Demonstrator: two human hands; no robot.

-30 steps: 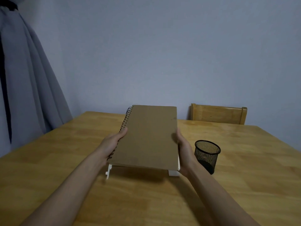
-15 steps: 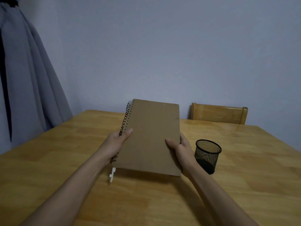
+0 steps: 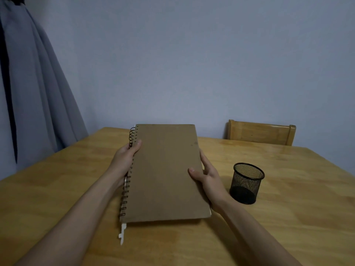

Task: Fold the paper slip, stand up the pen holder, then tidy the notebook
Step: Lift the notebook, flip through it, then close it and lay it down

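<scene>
A brown spiral-bound notebook (image 3: pixel 165 173) is held closed above the wooden table (image 3: pixel 288 217), tilted up toward me. My left hand (image 3: pixel 126 156) grips its spiral edge, thumb on the cover. My right hand (image 3: pixel 208 177) grips the opposite edge, thumb on the cover. A torn white paper strip (image 3: pixel 122 234) hangs from the notebook's lower left corner. The black mesh pen holder (image 3: pixel 246 182) stands upright on the table, just right of my right hand. The folded paper slip is not visible.
A wooden chair back (image 3: pixel 261 132) stands behind the far table edge at the right. A grey curtain (image 3: pixel 34 83) hangs at the left. A plain wall lies behind.
The notebook has been raised and tilted more upright toward me. My thumbs have moved onto the cover. The white thing seen under its right corner a second ago is now hidden.
</scene>
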